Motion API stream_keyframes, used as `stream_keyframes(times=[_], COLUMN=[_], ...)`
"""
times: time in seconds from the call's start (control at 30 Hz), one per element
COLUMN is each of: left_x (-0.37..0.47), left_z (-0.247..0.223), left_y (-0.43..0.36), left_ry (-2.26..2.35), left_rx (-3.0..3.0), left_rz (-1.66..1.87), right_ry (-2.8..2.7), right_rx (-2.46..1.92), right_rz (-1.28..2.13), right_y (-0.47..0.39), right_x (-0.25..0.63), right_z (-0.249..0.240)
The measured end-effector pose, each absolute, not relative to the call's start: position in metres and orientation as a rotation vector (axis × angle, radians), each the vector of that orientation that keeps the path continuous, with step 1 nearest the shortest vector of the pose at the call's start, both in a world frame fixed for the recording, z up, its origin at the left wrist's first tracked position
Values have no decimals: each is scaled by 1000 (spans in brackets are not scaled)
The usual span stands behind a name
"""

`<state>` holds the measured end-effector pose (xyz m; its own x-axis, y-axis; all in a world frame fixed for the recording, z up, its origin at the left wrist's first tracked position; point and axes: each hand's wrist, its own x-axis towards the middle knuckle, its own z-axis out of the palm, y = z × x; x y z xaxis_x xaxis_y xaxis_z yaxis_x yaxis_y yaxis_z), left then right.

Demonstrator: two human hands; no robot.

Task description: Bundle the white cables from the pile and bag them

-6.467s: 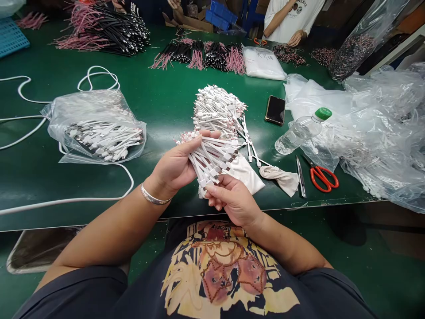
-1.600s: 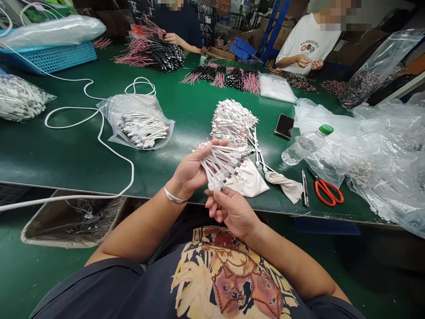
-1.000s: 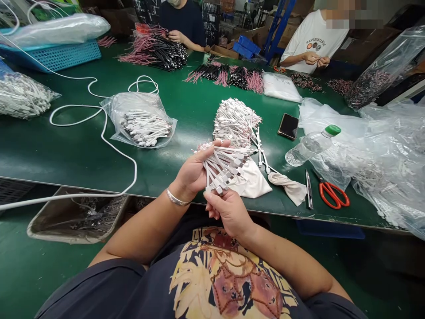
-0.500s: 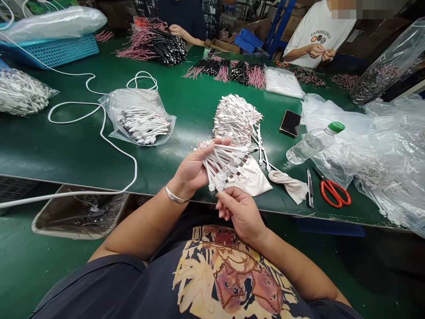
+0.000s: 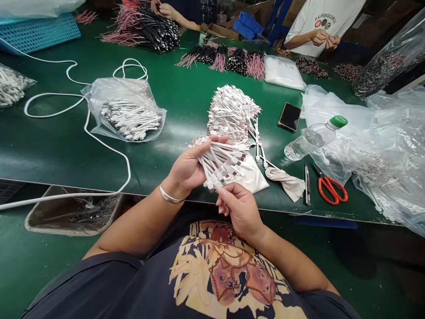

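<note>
A fanned bundle of short white USB cables [image 5: 221,161] lies across the palm of my left hand [image 5: 187,170], whose fingers and thumb are closed round it. The plugs point down and to the right. With thumb and forefinger, my right hand [image 5: 241,208] pinches the plug end of one cable at the lower edge of the bundle. Just behind is a large pile of similar white cables [image 5: 230,108] on the green table. A white cloth [image 5: 250,175] lies partly under the held bundle.
Right of my hands are a twisted cloth [image 5: 288,184], tweezers [image 5: 307,184], red-handled scissors [image 5: 332,188], a bottle [image 5: 308,139] and a phone [image 5: 289,117]. A bag of cables [image 5: 129,113] and a loose white cord [image 5: 109,148] lie left. Two people work across the table [image 5: 179,97].
The camera view has shifted slightly, so the table's things sit a little higher and mostly further left. Both hands keep nearly the same hold on the cables.
</note>
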<state>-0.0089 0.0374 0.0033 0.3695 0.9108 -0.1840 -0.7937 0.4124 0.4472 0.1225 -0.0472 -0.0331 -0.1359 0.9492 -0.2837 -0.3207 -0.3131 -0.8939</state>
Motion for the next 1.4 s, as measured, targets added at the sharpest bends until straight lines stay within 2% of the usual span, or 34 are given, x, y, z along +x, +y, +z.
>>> stream_keyframes(times=[0.27, 0.5, 0.83, 1.07, 1.27, 1.4], left_x=[-8, -4, 0, -1, -6, -8], left_z=[3, 5, 4, 2, 5, 10], left_y=[37, 33, 31, 30, 33, 33], left_ry=[435, 388, 429, 470, 504, 516], left_rx=[294, 346, 470, 290, 216, 237], left_rz=[1160, 1180, 1319, 1206, 1158, 1159], right_ry=[-734, -424, -547, -663, -711, -678], right_rx=[-1092, -898, -958, -1032, -978, -982], right_rz=[1678, 2189, 2098, 2029, 2192, 2146], right_y=[-42, -39, -44, -43, -44, -43], right_x=[120, 122, 112, 103, 112, 120], right_z=[-28, -24, -19, -23, -29, -27])
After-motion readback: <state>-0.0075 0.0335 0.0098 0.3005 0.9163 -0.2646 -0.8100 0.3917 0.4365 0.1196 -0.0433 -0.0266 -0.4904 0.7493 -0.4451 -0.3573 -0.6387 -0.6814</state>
